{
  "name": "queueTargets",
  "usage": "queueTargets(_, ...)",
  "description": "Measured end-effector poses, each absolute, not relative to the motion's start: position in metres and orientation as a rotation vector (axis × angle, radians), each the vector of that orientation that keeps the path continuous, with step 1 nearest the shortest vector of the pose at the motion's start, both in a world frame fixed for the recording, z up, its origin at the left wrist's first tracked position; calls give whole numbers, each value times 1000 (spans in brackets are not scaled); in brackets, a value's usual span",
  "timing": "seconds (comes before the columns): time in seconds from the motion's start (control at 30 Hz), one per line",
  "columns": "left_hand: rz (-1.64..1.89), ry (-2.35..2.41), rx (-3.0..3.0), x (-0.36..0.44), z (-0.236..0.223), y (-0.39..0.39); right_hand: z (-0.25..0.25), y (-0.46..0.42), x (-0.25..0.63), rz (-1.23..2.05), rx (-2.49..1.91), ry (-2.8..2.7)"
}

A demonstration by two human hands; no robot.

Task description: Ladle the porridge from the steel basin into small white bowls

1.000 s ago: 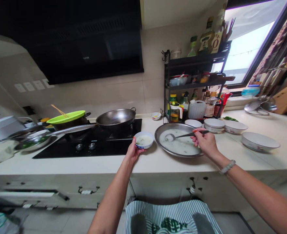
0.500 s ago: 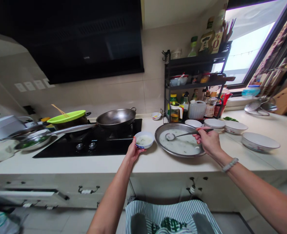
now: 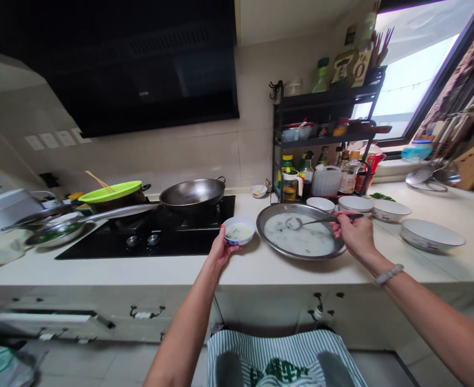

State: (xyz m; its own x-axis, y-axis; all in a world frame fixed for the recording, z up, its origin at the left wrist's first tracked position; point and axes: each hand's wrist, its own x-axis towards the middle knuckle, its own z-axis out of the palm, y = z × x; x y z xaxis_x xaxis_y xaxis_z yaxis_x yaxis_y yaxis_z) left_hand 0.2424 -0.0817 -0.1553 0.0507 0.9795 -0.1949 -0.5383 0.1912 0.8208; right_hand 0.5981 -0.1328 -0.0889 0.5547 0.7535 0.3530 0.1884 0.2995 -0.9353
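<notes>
My left hand [image 3: 221, 250] grips a small blue-and-white bowl [image 3: 248, 240] by its near left side, just left of the basin. Pale, whitish soup [image 3: 237, 231] with green bits lies in that bowl. In my right hand [image 3: 354, 235] is the dark handle of a metal spoon [image 3: 295, 223]. The spoon's head sits at the surface of a milky liquid [image 3: 291, 242] flecked with green, inside a wide steel basin [image 3: 264, 243] on the counter. My right hand is over the basin's right rim; whether it touches the rim I cannot tell.
A wok [image 3: 192, 194] sits on the black gas hob [image 3: 180, 244]. Left of it are a lime-green lid-like tray [image 3: 114, 192] and a pan with greens [image 3: 59, 232]. White bowls [image 3: 432, 235] stand right of the basin. Behind is a black rack [image 3: 276, 145] with bottles.
My right hand has moved to the right, drawing the spoon's head rightward across the basin. My left hand and the small bowl look unchanged.
</notes>
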Motion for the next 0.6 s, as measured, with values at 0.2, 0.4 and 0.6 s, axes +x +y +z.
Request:
queueTargets(0.2,1284,869,653,242,-157,-82,-80,-135,607,414,-1213,-870)
queueTargets(0.4,1280,870,630,242,-156,-82,-67,-138,608,409,-1156,-801)
queueTargets(0.6,1287,866,629,242,-157,-82,-63,-137,605,475,-1138,-761)
